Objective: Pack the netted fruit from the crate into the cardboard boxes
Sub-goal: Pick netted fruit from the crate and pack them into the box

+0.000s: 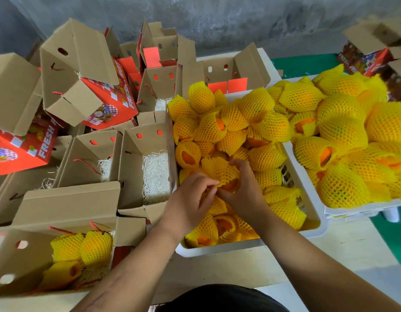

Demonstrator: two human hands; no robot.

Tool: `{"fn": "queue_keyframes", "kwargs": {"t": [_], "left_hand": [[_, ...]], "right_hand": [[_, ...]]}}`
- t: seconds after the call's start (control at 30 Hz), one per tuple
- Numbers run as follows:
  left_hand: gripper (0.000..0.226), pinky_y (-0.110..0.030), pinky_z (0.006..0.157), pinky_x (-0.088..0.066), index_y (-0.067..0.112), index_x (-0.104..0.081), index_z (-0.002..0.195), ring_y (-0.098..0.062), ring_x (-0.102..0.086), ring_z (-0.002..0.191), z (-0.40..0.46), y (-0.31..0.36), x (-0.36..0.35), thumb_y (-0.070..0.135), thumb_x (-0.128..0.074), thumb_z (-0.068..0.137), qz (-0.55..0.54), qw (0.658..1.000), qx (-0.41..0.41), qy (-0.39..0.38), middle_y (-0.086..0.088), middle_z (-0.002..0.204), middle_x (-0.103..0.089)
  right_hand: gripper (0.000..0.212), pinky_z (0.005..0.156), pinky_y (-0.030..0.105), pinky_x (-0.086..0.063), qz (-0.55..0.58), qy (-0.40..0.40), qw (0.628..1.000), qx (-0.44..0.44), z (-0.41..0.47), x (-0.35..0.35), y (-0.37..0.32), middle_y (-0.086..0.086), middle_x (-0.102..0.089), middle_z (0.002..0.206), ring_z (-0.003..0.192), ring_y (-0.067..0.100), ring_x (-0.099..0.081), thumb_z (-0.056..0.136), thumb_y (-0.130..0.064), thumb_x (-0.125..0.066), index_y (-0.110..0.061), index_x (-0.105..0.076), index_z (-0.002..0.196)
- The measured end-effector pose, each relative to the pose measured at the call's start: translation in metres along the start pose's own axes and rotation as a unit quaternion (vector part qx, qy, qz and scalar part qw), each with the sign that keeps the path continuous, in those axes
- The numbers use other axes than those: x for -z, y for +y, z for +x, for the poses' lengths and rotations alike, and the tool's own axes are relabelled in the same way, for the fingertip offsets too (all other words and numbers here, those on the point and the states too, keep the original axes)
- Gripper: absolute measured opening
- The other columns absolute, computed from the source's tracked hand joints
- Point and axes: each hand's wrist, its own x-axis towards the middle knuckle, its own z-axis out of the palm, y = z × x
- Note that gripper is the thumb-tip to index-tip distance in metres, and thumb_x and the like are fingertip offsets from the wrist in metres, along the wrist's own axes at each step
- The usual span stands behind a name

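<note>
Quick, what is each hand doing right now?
Left hand: pinches the edge of the netted fruit in the crate.
Right hand: grips the same netted fruit.

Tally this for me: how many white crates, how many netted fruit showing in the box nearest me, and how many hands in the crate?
White crates: 2
Netted fruit visible in the near box: 3
Hands, left and right, gripping one crate fruit: 2
Total: 7
</note>
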Motion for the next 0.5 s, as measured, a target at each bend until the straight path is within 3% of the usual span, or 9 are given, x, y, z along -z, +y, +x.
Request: {"fn": "queue_keyframes", "kwargs": {"t": [0.1, 0.2, 0.27, 0.37, 0.43, 0.5], "left_hand": [[0.016, -0.036, 0.085, -0.054, 0.03, -0.063, 0.115, -0.009, -0.057, 0.114, -0.001, -0.003, -0.001, 0.033, -0.058, 0.101, 0.013, 0.999, -0.03, 0.009, 0.012, 0.12, -0.054], [0.054, -0.044, 0.098, -0.052, 0.029, -0.048, 0.132, -0.018, -0.047, 0.129, 0.0, -0.003, 0.001, 0.03, -0.071, 0.083, -0.044, 0.997, 0.054, 0.041, 0.008, 0.133, -0.042], [0.068, -0.039, 0.101, -0.049, 0.03, -0.044, 0.14, -0.017, -0.043, 0.132, 0.003, -0.003, 0.001, 0.036, -0.075, 0.079, -0.004, 0.997, 0.073, 0.015, 0.007, 0.137, -0.04], [0.05, -0.037, 0.102, -0.048, 0.027, -0.056, 0.138, -0.015, -0.05, 0.125, 0.005, -0.005, 0.0, 0.043, -0.066, 0.092, 0.012, 0.998, 0.062, -0.029, 0.007, 0.131, -0.053], [0.024, -0.041, 0.093, -0.052, 0.022, -0.067, 0.12, -0.013, -0.06, 0.112, 0.002, -0.007, 0.003, 0.032, -0.06, 0.1, -0.057, 0.996, 0.067, -0.008, 0.006, 0.116, -0.063], [0.014, -0.042, 0.084, -0.052, 0.016, -0.069, 0.103, -0.014, -0.061, 0.1, 0.0, -0.007, 0.005, 0.024, -0.057, 0.101, -0.072, 0.996, 0.051, 0.02, 0.004, 0.104, -0.062]], "right_hand": [[0.072, 0.088, 0.032, -0.047, 0.034, 0.001, 0.999, -0.01, 0.002, 0.005, 0.0, 0.0, -0.056, 0.124, 0.105, 0.013, -0.055, 0.074, -0.027, -0.09, -0.027, -0.048, 0.133], [0.071, 0.089, 0.028, -0.054, 0.15, 0.004, 0.988, -0.037, 0.003, 0.016, -0.004, -0.006, -0.063, 0.126, 0.113, 0.012, -0.064, 0.072, -0.046, -0.09, -0.035, -0.051, 0.13], [0.07, 0.082, 0.026, -0.058, 0.213, -0.009, 0.976, -0.05, 0.001, 0.021, -0.008, -0.011, -0.066, 0.121, 0.11, 0.01, -0.067, 0.071, -0.058, -0.087, -0.038, -0.053, 0.129], [0.068, 0.08, 0.03, -0.059, 0.207, -0.055, 0.975, -0.061, -0.002, 0.02, -0.009, -0.007, -0.064, 0.123, 0.108, 0.012, -0.067, 0.074, -0.066, -0.079, -0.038, -0.053, 0.13], [0.067, 0.081, 0.038, -0.062, 0.192, -0.083, 0.976, -0.069, -0.003, 0.016, -0.009, 0.003, -0.058, 0.131, 0.11, 0.015, -0.066, 0.076, -0.064, -0.077, -0.04, -0.051, 0.133], [0.067, 0.089, 0.035, -0.059, 0.17, -0.091, 0.979, -0.067, -0.004, 0.015, -0.01, 0.003, -0.05, 0.135, 0.118, 0.014, -0.059, 0.074, -0.065, -0.077, -0.047, -0.05, 0.132]]}}
